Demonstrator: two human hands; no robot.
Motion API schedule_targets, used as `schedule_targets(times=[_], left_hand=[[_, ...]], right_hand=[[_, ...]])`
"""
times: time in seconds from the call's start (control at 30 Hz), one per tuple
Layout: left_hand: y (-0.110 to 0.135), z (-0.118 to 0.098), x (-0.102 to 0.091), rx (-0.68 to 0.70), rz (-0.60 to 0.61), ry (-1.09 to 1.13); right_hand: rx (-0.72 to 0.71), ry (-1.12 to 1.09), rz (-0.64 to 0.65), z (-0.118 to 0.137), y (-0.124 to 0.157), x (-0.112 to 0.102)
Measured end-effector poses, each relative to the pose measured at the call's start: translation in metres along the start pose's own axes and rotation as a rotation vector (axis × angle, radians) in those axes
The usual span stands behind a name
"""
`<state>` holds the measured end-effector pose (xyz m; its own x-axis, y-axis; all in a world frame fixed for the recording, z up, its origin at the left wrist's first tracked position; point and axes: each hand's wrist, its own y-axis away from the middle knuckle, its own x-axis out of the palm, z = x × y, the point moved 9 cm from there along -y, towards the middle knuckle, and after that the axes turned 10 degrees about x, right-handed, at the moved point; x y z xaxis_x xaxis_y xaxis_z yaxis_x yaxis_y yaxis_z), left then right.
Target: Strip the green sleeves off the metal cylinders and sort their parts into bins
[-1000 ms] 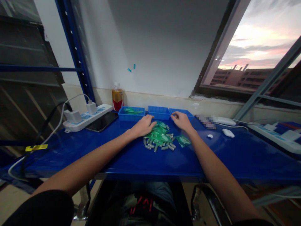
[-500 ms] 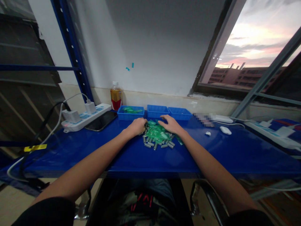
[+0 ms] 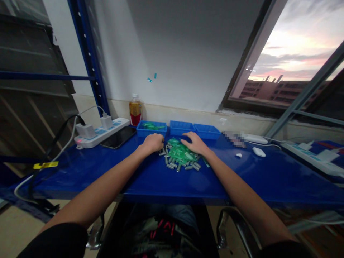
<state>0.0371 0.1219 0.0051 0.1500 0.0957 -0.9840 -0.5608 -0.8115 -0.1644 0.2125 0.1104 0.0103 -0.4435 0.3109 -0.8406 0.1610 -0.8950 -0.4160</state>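
A pile of small green plastic bags and grey metal cylinders [image 3: 181, 156] lies on the blue table [image 3: 150, 179]. My left hand [image 3: 153, 142] rests at the pile's left edge with its fingers curled down over a few cylinders. On the pile's far right side lies my right hand [image 3: 195, 142], palm down with fingers spread over the green bags. Behind the pile stand three blue trays: the left tray [image 3: 150, 129] holds green bags, while the middle tray [image 3: 182, 127] and the right tray [image 3: 207, 131] show nothing inside.
At the back left lie a white power strip with chargers [image 3: 98, 130], a black phone [image 3: 118, 137] and a drink bottle [image 3: 134, 110]. A white mouse [image 3: 258, 152] and another power strip [image 3: 313, 155] sit to the right. A blue rack post [image 3: 88, 57] rises on the left.
My right hand came back from the right tray onto the pile. The left hand slid to the pile's left edge and curled. The loose green bag at the right is now gathered in.
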Motion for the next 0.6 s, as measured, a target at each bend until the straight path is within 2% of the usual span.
schedule_targets(times=[0.1,0.17,0.27,0.4,0.6], left_hand=[[-0.001,0.000,0.002,0.001,-0.006,0.025],[-0.002,-0.002,0.002,0.027,-0.027,0.039],[-0.005,-0.006,-0.002,0.099,-0.087,0.007],[-0.007,-0.008,-0.005,0.175,-0.126,-0.068],[-0.004,-0.001,0.010,0.122,0.085,-0.045]], right_hand=[[0.136,0.090,-0.229,-0.025,-0.015,-0.026],[0.228,0.146,-0.275,-0.041,-0.023,-0.032],[0.289,0.217,-0.187,-0.056,-0.032,-0.022],[0.262,0.263,-0.057,-0.056,-0.033,-0.005],[0.205,0.287,0.014,-0.035,-0.021,-0.004]])
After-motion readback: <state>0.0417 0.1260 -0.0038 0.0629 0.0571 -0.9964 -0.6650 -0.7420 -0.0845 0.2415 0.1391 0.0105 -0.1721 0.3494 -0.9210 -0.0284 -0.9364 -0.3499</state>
